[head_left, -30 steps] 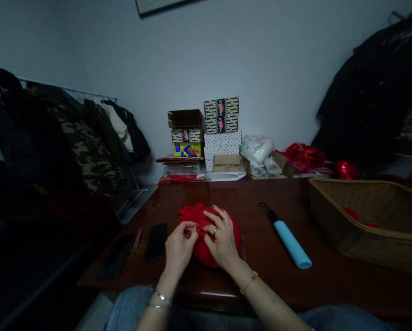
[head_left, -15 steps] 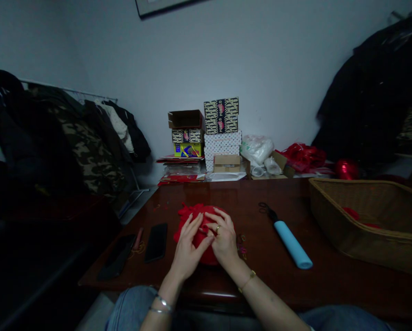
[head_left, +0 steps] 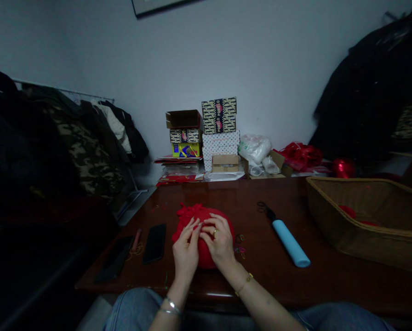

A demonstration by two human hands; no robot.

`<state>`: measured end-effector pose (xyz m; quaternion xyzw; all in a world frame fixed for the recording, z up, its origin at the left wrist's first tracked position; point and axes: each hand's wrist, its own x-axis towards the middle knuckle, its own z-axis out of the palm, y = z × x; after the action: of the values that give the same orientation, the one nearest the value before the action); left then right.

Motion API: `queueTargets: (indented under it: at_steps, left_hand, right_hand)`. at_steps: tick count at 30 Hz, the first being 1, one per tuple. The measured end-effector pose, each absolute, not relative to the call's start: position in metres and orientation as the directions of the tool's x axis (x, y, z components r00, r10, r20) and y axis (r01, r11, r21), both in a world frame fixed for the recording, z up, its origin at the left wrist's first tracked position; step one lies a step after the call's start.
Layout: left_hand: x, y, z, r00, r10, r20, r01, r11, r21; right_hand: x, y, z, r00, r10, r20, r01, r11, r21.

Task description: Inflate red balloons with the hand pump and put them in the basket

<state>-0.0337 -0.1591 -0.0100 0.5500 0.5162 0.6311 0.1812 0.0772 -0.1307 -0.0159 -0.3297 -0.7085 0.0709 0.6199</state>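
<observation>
In front of me on the table lies a red, round, soft-looking object with ruffled, petal-like pieces along its upper left side. Both hands rest over its top. My left hand has thumb and fingers drawn together in a pinch near the middle of it. Facing it, my right hand, with a ring, also pinches there, its fingertips almost meeting the left ones. What exactly lies between the fingertips is too small and partly hidden. Small coloured bands lie just right of the red object.
A black phone and a dark flat case lie to the left. On the right are black-handled scissors, a light blue roll and a wicker basket. Stacked boxes stand behind the table.
My left fingers have closed from a flatter, spread pose into a pinch, and the left wrist has turned more upright. My right hand stays at nearly the same spot.
</observation>
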Motion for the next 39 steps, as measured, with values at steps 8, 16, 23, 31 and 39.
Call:
queueTargets:
  at_steps: [8, 16, 23, 31, 39]
  left_hand:
    - [-0.028, -0.153, -0.014, -0.413, 0.826, 0.384, 0.144, -0.357, 0.923]
    - [-0.032, -0.145, -0.004, -0.417, 0.843, 0.341, 0.042, -0.356, 0.933]
    - [-0.018, -0.152, 0.017, -0.252, 0.861, 0.442, 0.158, -0.414, 0.897]
    - [0.008, -0.144, 0.032, -0.248, 0.868, 0.431, 0.023, -0.439, 0.898]
    - [0.050, -0.139, 0.046, 0.012, 0.792, 0.610, 0.215, -0.598, 0.772]
  right_hand:
    - [0.081, -0.131, -0.015, 0.017, 0.563, 0.826, 0.318, 0.781, -0.538]
    - [0.095, -0.130, -0.004, 0.010, 0.624, 0.782, 0.321, 0.738, -0.593]
    - [0.096, -0.134, 0.001, -0.038, 0.608, 0.793, 0.398, 0.738, -0.546]
    - [0.122, -0.131, 0.011, 0.031, 0.562, 0.827, 0.482, 0.716, -0.505]
    - [0.166, -0.129, 0.019, 0.020, 0.496, 0.868, 0.741, 0.576, -0.347]
